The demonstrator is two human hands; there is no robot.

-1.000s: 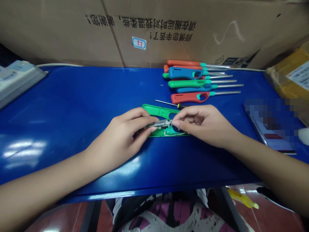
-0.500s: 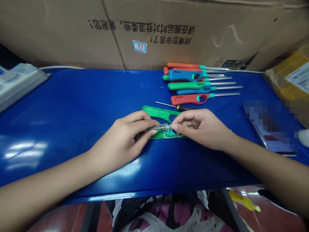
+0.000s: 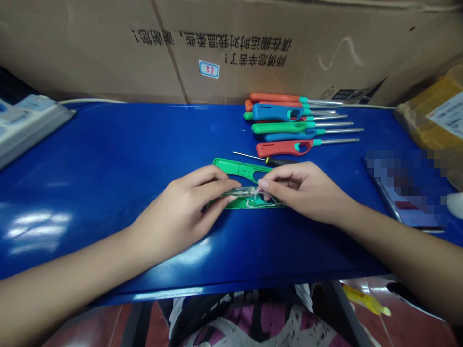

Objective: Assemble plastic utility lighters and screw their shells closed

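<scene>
Between the thumb and fingers of my left hand (image 3: 193,200) is a clear lighter fuel tank (image 3: 235,192), lying lengthwise over a green lighter shell half (image 3: 249,203). My right hand (image 3: 302,193) pinches a thin whitish tube or wire (image 3: 259,191) at the tank's right end; its exact kind is hard to make out. A pale wire loops along the lower shell half. Just behind lies the other green shell half (image 3: 231,167), its inside facing up. A screwdriver (image 3: 249,156) with a black and yellow handle sits behind my right hand, its handle partly covered.
Several long-nosed lighters (image 3: 285,147) in red, blue, green and orange are piled at the back. A big cardboard box (image 3: 108,62) walls off the far edge. To the right lie a phone (image 3: 408,197) and a taped carton (image 3: 434,115); a white device (image 3: 32,120) stands left.
My right fingers have shifted slightly at the tank's right end, and more of the pale tube or wire shows. The tank and lower shell moved very slightly right.
</scene>
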